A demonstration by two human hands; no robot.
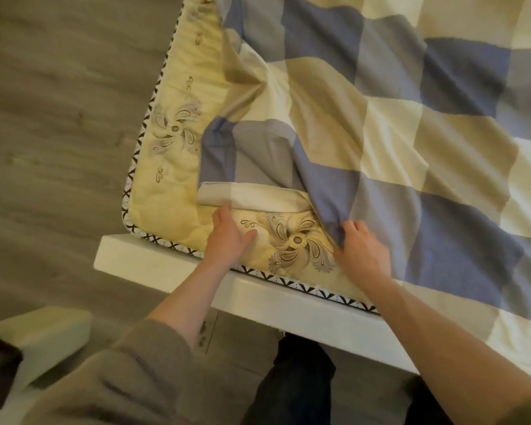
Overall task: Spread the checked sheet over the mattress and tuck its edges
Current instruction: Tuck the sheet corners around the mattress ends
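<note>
The checked sheet (396, 118), in blue, grey, cream and tan squares, covers most of the pale yellow mattress (163, 191). Its near-left corner is folded back on itself, leaving the mattress corner with its brown floral print bare. My right hand (360, 246) pinches a bunched blue fold of the sheet at the edge of the bare patch. My left hand (227, 237) lies flat on the mattress with fingers apart, its fingertips touching the rolled cream hem of the folded corner.
The mattress sits on a white bed frame (154, 265) whose corner juts out at the left. Grey wood-look floor (59, 118) lies to the left. A white piece of furniture (49, 338) stands at the lower left. My legs are against the frame.
</note>
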